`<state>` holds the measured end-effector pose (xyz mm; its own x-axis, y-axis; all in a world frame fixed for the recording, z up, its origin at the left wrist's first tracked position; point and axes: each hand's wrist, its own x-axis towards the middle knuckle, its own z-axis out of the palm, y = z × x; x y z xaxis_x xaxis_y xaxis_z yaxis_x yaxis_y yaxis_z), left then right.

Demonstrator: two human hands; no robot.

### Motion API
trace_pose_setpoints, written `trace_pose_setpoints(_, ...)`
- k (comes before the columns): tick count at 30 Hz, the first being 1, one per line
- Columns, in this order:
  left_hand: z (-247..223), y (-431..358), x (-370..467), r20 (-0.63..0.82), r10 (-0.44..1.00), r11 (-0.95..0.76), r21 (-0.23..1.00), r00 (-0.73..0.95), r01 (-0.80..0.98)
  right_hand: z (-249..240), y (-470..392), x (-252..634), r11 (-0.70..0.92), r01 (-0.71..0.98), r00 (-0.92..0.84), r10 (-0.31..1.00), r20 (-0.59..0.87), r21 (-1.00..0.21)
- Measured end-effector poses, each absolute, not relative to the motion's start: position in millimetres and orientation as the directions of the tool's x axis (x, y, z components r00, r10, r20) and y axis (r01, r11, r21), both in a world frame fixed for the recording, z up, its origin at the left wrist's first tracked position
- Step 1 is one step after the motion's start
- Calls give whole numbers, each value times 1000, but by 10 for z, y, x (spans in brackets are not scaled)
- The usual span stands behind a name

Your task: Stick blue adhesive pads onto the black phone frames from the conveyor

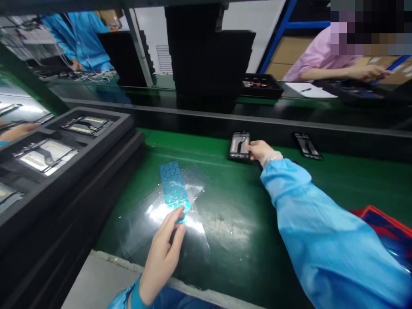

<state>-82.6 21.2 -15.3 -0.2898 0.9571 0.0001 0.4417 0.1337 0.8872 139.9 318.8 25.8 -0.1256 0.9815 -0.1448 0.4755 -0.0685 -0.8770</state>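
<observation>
Fingers of my right hand [260, 151] grip the right edge of a dark phone frame [240, 145] at the far side of the green work surface. The frame has a pale inner panel with a black strip across it. My left hand [165, 249] is at the lower end of a blue sheet of die-cut stickers [174, 182], thumb and fingers apart. Whether its fingertips touch the sheet I cannot tell. Under and around the stickers lie clear plastic films [138, 223] with bright glare. Another phone frame [307, 146] rests to the right of my right hand.
On the left, stacked black foam trays [112, 171] hold several phone frames. A red-edged blue bin [386, 227] is at the right, partly behind my sleeve. Beyond the ledge are tall black tray stacks [209, 56] and two people at work. Another person's hand [21, 131] shows at far left.
</observation>
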Motion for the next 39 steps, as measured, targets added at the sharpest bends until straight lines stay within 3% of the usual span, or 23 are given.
trace_pose_setpoints(5, -229, -23, -1123, 61, 913, 200, 794, -403, 574, 248, 3617, 1528, -209, 625, 47, 972, -231, -752)
trace_pose_setpoints(9, -263, -4, -1227, 149, 921, 168, 680, -359, 714, 314, 3515, 1536, -168, 705, 56, 982, -182, -689)
trace_pose_setpoints(11, -284, 54, -1244, 145, 955, 117, 619, -260, 776, 334, 3272, 1407, 35, 770, -87, 995, -51, -637)
trace_pose_setpoints(14, -323, 153, -1233, 92, 986, 64, 544, -135, 837, 259, 2616, 1057, 415, 737, -445, 892, 80, -533)
trace_pose_setpoints(16, -345, 204, -1211, 77, 993, 40, 491, -88, 870, 132, 2109, 795, 572, 629, -640, 766, 67, -526)
trace_pose_setpoints(18, -358, 236, -1192, 90, 995, 7, 443, -52, 896, -11, 1694, 579, 788, 467, -821, 555, 134, -400)
trace_pose_setpoints(20, -360, 248, -1181, 112, 993, -19, 410, -30, 912, -112, 1447, 441, 879, 376, -890, 430, 149, -292)
trace_pose_setpoints(30, -298, 246, -1167, 130, 985, 44, 457, -116, 888, 11, 1348, 337, 899, 332, -937, 349, 9, -286)
trace_pose_setpoints(39, -277, 258, -1167, 118, 988, 35, 468, -101, 883, 124, 1322, 285, 881, 404, -915, 388, -112, -247)
